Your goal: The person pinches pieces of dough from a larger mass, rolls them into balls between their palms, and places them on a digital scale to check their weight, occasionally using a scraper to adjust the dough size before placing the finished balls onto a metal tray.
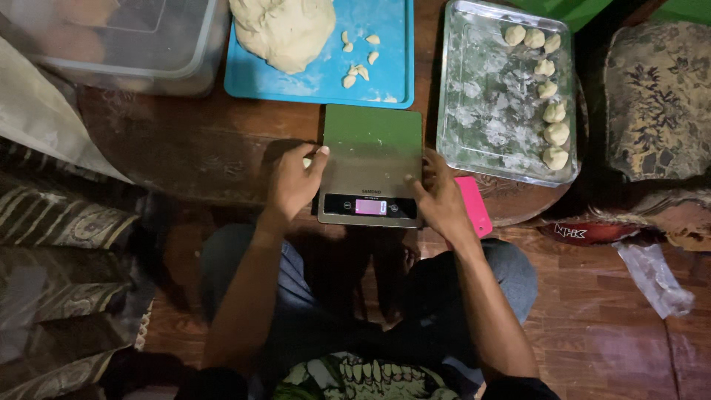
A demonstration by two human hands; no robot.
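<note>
A flat kitchen scale (pixel 370 152) with a lit pink display sits at the near edge of a round wooden table (pixel 185 148). My left hand (pixel 292 181) grips its left side, thumb on the top plate, and seems to hold a small pale piece of dough. My right hand (pixel 437 196) holds the scale's right side. Behind the scale lies a blue cutting mat (pixel 385 44) with a large lump of dough (pixel 285 30) and several small cut pieces (pixel 358 70).
A floured glass tray (pixel 481 96) at the right holds several dough balls (pixel 552 111) along its right side. A pink flat object (pixel 474 204) lies by my right hand. A clear plastic box (pixel 126 44) stands back left. Patterned cushions flank the table.
</note>
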